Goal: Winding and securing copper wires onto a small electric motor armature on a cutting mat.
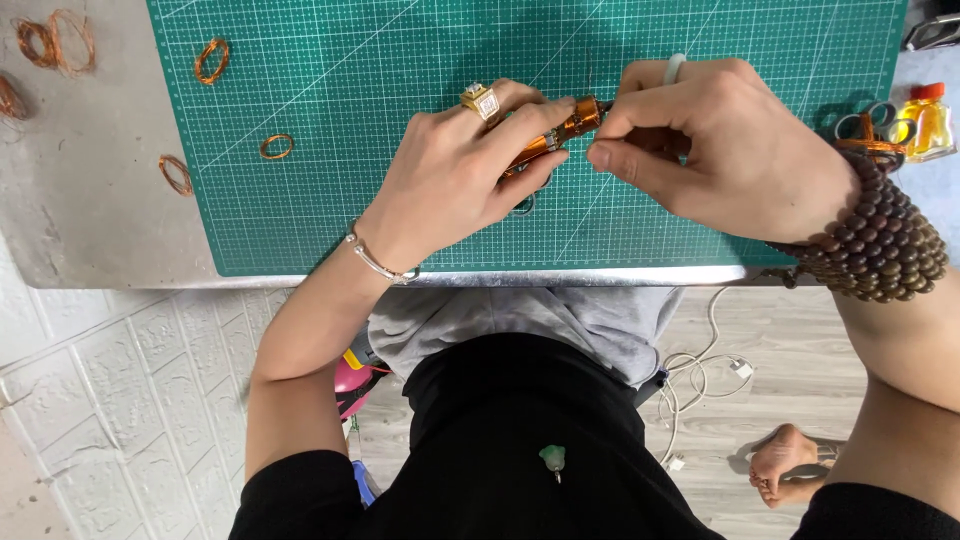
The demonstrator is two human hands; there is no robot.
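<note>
**Both hands on a copper-wound spool over the green mat**

The left hand [455,175] comes in from the lower left, a gold ring on one finger and a thin bracelet at the wrist; its fingers are curled around a small spool [560,135] wrapped in shiny copper wire, gripping it from the side; the spool lies tilted, its far end pointing up and right, held just above the green cutting mat [400,60] near the mat's middle; the right hand [725,150] meets it from the other side, fingers pinched together at the spool's upper end, thumb and forefinger closed tight on something too fine to make out; a pale ring sits on that hand, and rows of brown wooden beads [885,240] wrap the wrist.

The mat covers most of the grey counter [90,220]; two small loops of copper wire lie on the mat's left part, one near the top [211,60], one lower [277,146]; more wire loops [55,42] rest on the bare counter beyond the mat's left edge; at the far right, beside the beads, stands a small yellow bottle with an orange cap [928,122], with scissor handles [868,122] just next to it.

Below the counter edge, a white cable [700,375] lies coiled on the wooden floor.
</note>
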